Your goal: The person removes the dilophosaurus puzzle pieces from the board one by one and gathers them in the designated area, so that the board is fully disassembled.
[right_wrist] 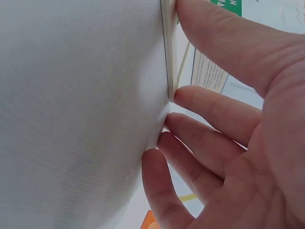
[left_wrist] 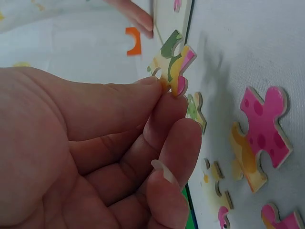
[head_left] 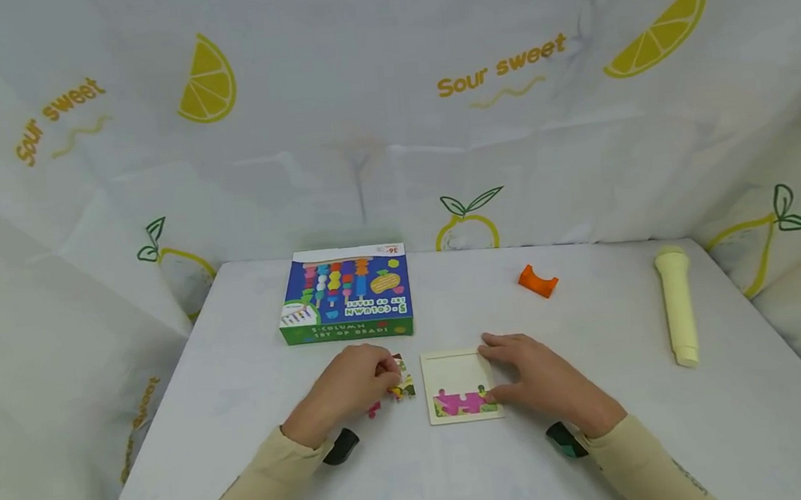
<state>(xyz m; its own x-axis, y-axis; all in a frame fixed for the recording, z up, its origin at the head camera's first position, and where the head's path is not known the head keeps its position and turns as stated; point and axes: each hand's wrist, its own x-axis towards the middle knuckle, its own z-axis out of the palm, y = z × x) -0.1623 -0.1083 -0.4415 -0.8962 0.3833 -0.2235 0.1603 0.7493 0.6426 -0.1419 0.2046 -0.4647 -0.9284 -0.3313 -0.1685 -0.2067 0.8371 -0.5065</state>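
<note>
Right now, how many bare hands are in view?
2: the left hand pinching a multicoloured jigsaw piece, the right hand touching the right side of the pale square puzzle tray.

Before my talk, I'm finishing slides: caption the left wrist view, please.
Left hand pinching a jigsaw piece above the white tabletop, with more pieces lying nearby.

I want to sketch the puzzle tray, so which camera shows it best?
The head view: it shows the puzzle tray from above, nearly whole, the right hand covering some of one edge. The left wrist view catches only part; the right wrist view, mainly its thin edge.
</note>
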